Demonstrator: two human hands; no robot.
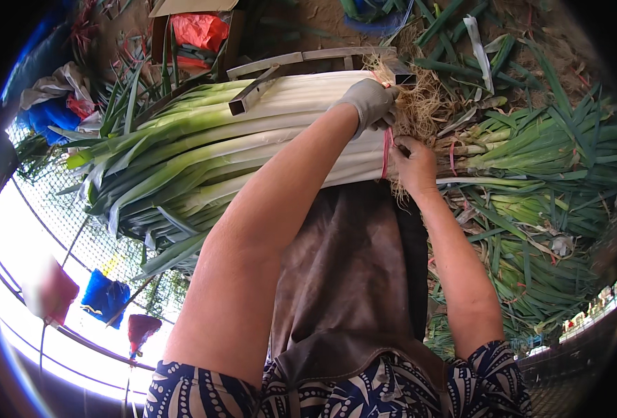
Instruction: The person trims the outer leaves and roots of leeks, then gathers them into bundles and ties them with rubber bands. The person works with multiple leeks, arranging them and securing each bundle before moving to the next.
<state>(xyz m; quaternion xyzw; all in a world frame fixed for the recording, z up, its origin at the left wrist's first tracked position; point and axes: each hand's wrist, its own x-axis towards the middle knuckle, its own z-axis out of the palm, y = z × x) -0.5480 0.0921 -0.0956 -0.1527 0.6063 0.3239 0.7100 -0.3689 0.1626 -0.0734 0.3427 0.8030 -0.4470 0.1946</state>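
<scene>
A thick bundle of leeks [273, 136] lies across in front of me, green tops to the left and roots [420, 104] to the right. A thin red tie [386, 155] runs around the white stems near the root end. My left hand [369, 104], in a grey glove, is closed over the stems with its curled fingers at the upper end of this tie. My bare right hand [418, 166] pinches at the tie beside the roots. The fingertips of both hands are partly hidden.
A metal frame [256, 90] with square bars surrounds the bundle's far side. Heaps of green leeks [531, 150] lie to the right. A cardboard box [160, 42] holding a red plastic bag [200, 31] stands at the far left. Blue and red bags [106, 296] hang at lower left.
</scene>
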